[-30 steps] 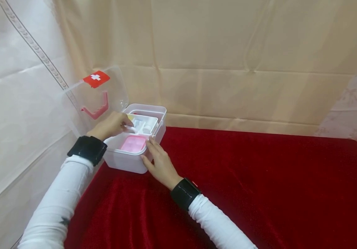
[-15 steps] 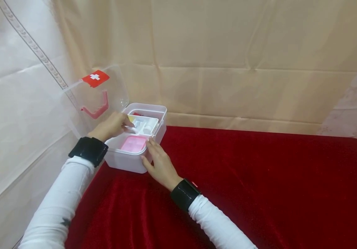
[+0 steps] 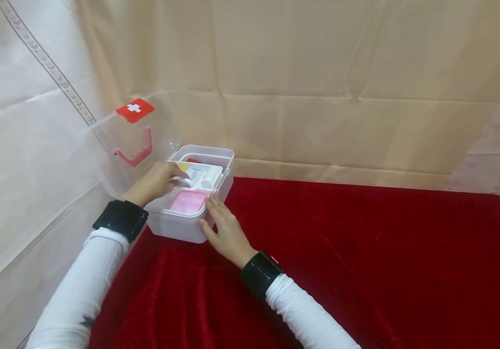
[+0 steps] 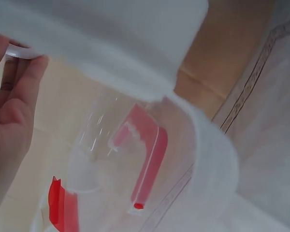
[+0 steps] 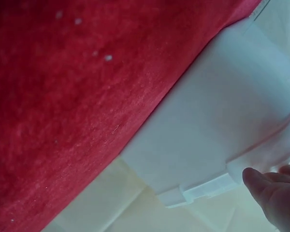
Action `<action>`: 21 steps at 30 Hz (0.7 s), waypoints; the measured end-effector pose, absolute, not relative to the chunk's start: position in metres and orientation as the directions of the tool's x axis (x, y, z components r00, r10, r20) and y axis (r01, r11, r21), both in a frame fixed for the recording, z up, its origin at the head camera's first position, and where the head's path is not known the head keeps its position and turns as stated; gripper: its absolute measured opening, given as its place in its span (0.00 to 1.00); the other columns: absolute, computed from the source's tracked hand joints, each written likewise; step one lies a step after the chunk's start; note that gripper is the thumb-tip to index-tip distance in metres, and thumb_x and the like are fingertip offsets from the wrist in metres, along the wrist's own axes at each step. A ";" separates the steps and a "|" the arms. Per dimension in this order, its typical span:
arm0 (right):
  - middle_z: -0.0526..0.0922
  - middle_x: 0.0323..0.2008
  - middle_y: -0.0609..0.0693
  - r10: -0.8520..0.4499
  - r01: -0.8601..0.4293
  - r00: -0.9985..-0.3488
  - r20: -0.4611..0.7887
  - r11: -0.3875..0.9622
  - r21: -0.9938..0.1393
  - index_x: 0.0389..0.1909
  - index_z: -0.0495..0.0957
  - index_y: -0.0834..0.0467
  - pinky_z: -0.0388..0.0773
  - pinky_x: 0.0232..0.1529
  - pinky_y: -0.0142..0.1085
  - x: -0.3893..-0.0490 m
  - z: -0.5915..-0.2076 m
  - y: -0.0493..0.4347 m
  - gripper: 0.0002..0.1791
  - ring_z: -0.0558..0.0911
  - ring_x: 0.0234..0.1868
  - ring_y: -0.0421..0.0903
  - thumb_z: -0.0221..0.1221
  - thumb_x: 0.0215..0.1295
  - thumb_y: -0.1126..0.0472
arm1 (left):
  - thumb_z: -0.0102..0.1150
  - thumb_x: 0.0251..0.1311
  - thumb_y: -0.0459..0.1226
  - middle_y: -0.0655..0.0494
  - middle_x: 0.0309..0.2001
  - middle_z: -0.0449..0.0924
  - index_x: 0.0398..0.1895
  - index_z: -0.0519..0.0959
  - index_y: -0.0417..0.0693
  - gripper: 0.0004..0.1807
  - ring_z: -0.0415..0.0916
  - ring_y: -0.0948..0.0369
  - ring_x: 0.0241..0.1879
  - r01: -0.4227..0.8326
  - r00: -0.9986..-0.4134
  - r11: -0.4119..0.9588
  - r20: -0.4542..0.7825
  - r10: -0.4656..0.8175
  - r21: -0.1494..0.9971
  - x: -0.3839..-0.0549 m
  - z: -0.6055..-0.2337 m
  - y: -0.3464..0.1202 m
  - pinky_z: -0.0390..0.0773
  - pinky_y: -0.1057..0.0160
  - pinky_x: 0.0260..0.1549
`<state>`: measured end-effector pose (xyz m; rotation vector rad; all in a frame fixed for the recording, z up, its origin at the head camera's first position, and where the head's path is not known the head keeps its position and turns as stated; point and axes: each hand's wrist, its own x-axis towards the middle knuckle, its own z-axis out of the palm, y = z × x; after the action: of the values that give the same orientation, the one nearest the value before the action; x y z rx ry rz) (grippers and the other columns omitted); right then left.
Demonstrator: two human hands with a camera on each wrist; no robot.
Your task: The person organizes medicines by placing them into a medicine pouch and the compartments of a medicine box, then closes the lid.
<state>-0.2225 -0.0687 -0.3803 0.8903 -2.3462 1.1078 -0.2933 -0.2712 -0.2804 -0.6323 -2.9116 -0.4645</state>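
A translucent white first-aid box (image 3: pixel 175 228) stands at the table's left side with its lid up. Inside it sits a white tray (image 3: pixel 217 177) holding small white items and a yellow piece. My left hand (image 3: pixel 155 180) pinches the tray's white handle (image 4: pixel 23 52), between thumb and fingers in the left wrist view. A pink compartment case (image 3: pixel 187 201) lies in the near part of the box. My right hand (image 3: pixel 228 230) rests against the box's right side near the rim, fingers fairly straight. In the right wrist view, its fingers touch the wall by the latch (image 5: pixel 210 188).
The clear lid (image 3: pixel 162 126) leans back at the left, bearing a pink carrying handle (image 3: pixel 138 152) and a red label with a white cross (image 3: pixel 134 110). Something red (image 3: pixel 194 160) shows at the box's far end. Red velvet (image 3: pixel 341 261) covers the table; a beige curtain (image 3: pixel 298 97) hangs behind.
The left wrist has dropped slightly, toward the left, while its fingers keep their pinch on the handle. The right hand and the box look nearly unmoved.
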 end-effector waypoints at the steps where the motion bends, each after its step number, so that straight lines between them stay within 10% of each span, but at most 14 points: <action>1: 0.62 0.66 0.56 -0.374 -0.690 -0.720 0.584 0.475 -0.546 0.65 0.61 0.61 0.63 0.63 0.41 -0.224 -0.380 -0.068 0.31 0.61 0.68 0.47 0.55 0.62 0.57 | 0.59 0.52 0.28 0.39 0.44 0.80 0.46 0.80 0.39 0.15 0.74 0.46 0.47 0.444 -0.893 0.860 0.204 0.402 0.250 -0.293 -0.282 -0.272 0.71 0.47 0.53; 8: 0.68 0.62 0.54 -0.332 -0.663 -0.748 0.575 0.423 -0.617 0.62 0.65 0.60 0.64 0.63 0.42 -0.236 -0.378 -0.062 0.26 0.66 0.65 0.48 0.54 0.63 0.59 | 0.54 0.57 0.30 0.36 0.49 0.76 0.52 0.75 0.36 0.18 0.70 0.43 0.52 0.481 -0.849 0.840 0.372 0.376 0.249 -0.282 -0.299 -0.280 0.67 0.44 0.55; 14: 0.66 0.63 0.59 -0.262 -0.583 -0.812 0.521 0.382 -0.717 0.62 0.62 0.64 0.64 0.63 0.43 -0.249 -0.380 -0.060 0.26 0.65 0.65 0.50 0.51 0.65 0.60 | 0.48 0.59 0.30 0.35 0.53 0.72 0.55 0.71 0.35 0.19 0.65 0.41 0.57 0.357 -0.846 0.827 0.526 0.089 0.434 -0.251 -0.317 -0.284 0.62 0.42 0.58; 21: 0.66 0.63 0.61 -0.151 -0.432 -0.902 0.404 0.326 -0.841 0.64 0.59 0.67 0.63 0.64 0.46 -0.274 -0.377 -0.059 0.26 0.65 0.65 0.53 0.46 0.68 0.59 | 0.49 0.56 0.27 0.35 0.47 0.75 0.47 0.74 0.31 0.15 0.68 0.42 0.53 0.349 -0.679 0.748 0.703 -0.214 0.565 -0.220 -0.351 -0.277 0.63 0.46 0.54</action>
<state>-0.2740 -0.0594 -0.3767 0.5267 -2.3403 1.6052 -0.2203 -0.2773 -0.3506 -0.1010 -2.1403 -0.8927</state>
